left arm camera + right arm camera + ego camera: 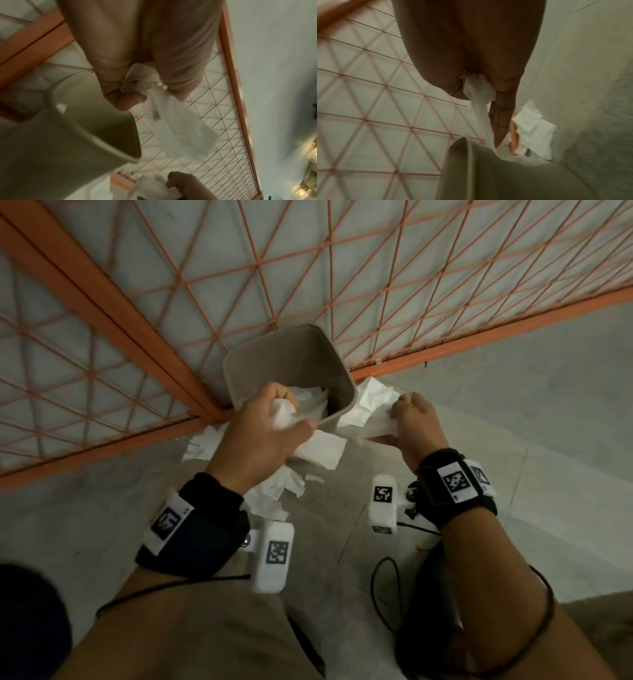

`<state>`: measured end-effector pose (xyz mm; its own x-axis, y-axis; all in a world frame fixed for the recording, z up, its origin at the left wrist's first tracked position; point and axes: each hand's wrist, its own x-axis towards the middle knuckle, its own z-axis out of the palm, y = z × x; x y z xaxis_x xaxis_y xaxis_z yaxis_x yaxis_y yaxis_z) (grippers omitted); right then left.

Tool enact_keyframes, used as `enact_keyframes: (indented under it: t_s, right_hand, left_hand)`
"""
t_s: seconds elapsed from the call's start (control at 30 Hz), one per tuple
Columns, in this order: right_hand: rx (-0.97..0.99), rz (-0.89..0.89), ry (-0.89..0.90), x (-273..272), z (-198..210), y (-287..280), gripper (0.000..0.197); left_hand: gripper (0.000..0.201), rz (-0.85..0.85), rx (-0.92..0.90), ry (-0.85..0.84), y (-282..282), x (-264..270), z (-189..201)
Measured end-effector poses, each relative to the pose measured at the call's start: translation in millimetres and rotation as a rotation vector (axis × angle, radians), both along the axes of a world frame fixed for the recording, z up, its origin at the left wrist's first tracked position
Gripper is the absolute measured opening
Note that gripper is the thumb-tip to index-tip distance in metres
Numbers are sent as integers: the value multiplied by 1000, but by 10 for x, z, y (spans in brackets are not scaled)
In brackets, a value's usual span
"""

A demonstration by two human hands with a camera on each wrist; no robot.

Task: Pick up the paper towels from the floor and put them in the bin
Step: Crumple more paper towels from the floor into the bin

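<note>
Orange mesh fence point(102, 344) makes a corner; bin point(239, 364) is pushed into it, so nothing tips it and both hands can reach the mouth from the open side.

Loose towels on the floor point(85, 525), left to right: one point(200, 445) at the bin's left foot by the fence rail, a crumpled pile point(274, 494) nearer the person, one flat sheet point(325, 450) in front of the bin, one point(370, 398) wedged between the bin's right wall and the fence.

Left hand point(260, 433) is fisted around a wadded towel point(284, 412), right over the bin's near rim; the wad looks ready to drop. Some towel point(313, 398) is already inside.

Right hand point(414, 422) pinches another towel point(380, 426) just right of the bin, its tail hanging by the rim, probably next in.

Several sheets are left, so roughly midway.
</note>
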<state>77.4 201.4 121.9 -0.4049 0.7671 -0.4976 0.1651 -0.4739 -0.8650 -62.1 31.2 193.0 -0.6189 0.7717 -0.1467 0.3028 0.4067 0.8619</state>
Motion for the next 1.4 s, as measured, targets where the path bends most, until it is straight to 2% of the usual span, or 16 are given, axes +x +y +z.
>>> enact_keyframes:
  t_s: [0.1, 0.23, 0.37, 0.47, 0.53, 0.6, 0.7, 0.77, 0.8, 0.83, 0.9, 1.0, 1.07, 1.2, 1.3, 1.4]
  right_hand:
    - [118, 84, 139, -160, 415, -16, 25]
    - [265, 178, 157, -524, 691, 37, 28]
    - [448, 309, -9, -997, 690, 82, 23]
    - [466, 476, -77, -1249, 660, 41, 16]
    - [466, 631, -140, -1322, 663, 31, 30]
    - [465, 746, -207, -1323, 706, 99, 37]
    - [438, 669, -185, -1222, 784, 354, 28]
    - [432, 481, -92, -1111, 797, 581, 21]
    - [429, 390, -70, -1055, 763, 702, 20]
    - [429, 325, -71, -1001, 708, 803, 20]
    - [410, 261, -137, -927, 479, 996, 20]
    - [351, 307, -342, -828, -54, 1189, 20]
    - [333, 386, -498, -748, -499, 1275, 26]
    - [390, 513, -732, -614, -1251, 1402, 33]
    - [426, 584, -763, -597, -1623, 1529, 54]
    - [452, 637, -774, -644, -1918, 1668, 68]
  left_hand:
    - [24, 12, 40, 136, 41, -254, 88]
    - [45, 35, 34, 73, 171, -547, 96]
    - [34, 135, -1, 255, 369, -701, 17]
    - [22, 143, -125, 333, 518, -771, -146]
    - [43, 32, -282, 281, 563, -841, -275]
    - [62, -46, -339, 286, 529, -897, -342]
    - [54, 50, -166, 372, 408, -817, -308]
    - [35, 117, 100, 455, 351, -563, -206]
    - [27, 105, 225, 432, 329, -370, -149]
    - [21, 65, 291, 388, 332, -183, -176]
    - [18, -83, 233, 295, 385, 206, -320]
    - [23, -323, -168, 84, 592, 580, -860]
    - [30, -387, -438, 8, 785, 657, -1282]
    - [41, -329, -640, 5, 1153, 635, -1855]
    - [49, -193, -636, -25, 1420, 550, -2115]
    - [50, -158, -611, 5, 1627, 485, -2363]
